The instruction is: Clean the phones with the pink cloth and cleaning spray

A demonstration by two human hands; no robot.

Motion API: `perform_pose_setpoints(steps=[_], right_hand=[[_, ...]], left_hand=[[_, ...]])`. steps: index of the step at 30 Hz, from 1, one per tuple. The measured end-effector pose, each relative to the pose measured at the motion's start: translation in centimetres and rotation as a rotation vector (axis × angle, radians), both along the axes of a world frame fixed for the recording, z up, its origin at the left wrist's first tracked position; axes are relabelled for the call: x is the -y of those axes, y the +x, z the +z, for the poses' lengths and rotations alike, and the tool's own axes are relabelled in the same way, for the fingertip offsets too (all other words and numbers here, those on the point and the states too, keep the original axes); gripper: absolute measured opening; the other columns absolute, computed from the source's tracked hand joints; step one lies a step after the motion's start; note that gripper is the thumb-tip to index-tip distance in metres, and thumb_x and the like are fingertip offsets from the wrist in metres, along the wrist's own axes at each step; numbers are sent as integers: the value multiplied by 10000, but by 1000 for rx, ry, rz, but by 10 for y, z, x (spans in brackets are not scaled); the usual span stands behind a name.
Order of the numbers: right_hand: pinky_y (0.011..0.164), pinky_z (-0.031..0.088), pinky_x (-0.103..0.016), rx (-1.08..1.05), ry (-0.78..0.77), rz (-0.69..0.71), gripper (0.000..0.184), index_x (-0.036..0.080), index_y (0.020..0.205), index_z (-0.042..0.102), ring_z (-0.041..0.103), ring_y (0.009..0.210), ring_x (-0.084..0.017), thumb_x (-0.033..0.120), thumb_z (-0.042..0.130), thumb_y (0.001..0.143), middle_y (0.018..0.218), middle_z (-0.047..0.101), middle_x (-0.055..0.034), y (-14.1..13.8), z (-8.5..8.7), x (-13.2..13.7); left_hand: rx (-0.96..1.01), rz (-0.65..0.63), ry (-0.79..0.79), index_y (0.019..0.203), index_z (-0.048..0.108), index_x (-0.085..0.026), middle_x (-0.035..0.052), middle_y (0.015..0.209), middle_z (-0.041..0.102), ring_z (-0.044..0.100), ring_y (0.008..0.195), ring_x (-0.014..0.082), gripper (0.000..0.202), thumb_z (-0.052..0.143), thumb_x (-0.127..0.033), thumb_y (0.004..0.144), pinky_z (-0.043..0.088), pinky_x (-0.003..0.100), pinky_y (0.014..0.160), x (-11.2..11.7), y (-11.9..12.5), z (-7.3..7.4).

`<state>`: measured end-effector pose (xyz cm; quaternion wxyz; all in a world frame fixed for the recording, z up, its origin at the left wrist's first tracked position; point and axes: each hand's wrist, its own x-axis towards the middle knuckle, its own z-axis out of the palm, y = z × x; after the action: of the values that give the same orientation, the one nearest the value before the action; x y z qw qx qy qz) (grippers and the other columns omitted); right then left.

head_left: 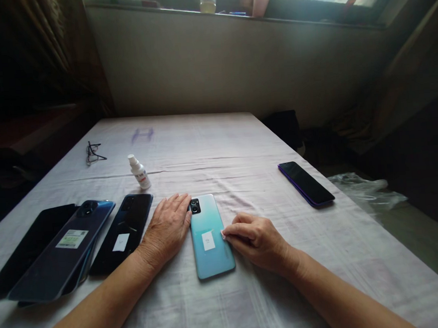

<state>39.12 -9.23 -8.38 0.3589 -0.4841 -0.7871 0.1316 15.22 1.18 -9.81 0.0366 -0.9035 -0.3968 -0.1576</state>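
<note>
A light-blue phone (214, 259) lies back up on the cloth, its camera at the far left corner and a small white paper label (208, 240) on its back. My left hand (170, 221) rests flat beside it, fingers stretched out, thumb and fingertips against its left edge. At the phone's right edge, my right hand (258, 238) pinches a small pinkish-white wad (223, 234); most of it is hidden by the fingers. Left of my left hand is a dark phone (133, 225) with a white label.
Several dark phones (57, 265) overlap at the left. A white bottle (140, 173) stands behind my left hand, with eyeglasses (93, 152) farther back. Another phone (306, 184) lies near the right edge of the cloth-covered table (209, 134). Beyond that edge is clear plastic (367, 189).
</note>
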Motion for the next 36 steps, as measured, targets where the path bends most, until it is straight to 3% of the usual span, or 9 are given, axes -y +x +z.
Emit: perform_pose_setpoints(steps=[7,14,22,30,36], right_hand=[[624,511,-216,-42,-85,160,126,214,926,774,646,663,-126,211,649,919,784,683,-33,4,10,3],[618,497,-224,-21,11,-16,148,222,966,772,647,658,-126,226,626,943,804,694,-34,-2,-2,-1],[636,507,-222,-16,-85,93,150,215,923,773,651,676,-129,195,624,913,797,691,-33,1,7,2],[644,509,-239,2,18,-55,151,221,971,762,653,682,-136,231,611,956,823,695,-35,-4,-3,-1],[630,507,-232,13,-19,132,165,218,956,758,644,678,-138,172,604,915,799,683,-36,-1,7,3]], left_hand=[[9,5,-10,1386,586,-147,141,1421,623,546,1350,295,451,367,-296,1021,400,496,1141,0,0,-1],[5,7,-16,1391,577,-125,154,1426,616,542,1354,300,447,378,-288,1025,392,503,1145,1,1,0],[1,0,-13,1386,580,-106,166,1419,618,551,1343,311,458,361,-288,1027,396,515,1138,1,1,1],[18,6,-21,1392,576,-127,156,1427,614,538,1357,304,457,360,-290,1025,377,513,1155,1,1,-1],[33,3,-28,1397,575,-160,135,1434,613,527,1371,290,448,370,-296,1023,356,509,1176,1,1,-2]])
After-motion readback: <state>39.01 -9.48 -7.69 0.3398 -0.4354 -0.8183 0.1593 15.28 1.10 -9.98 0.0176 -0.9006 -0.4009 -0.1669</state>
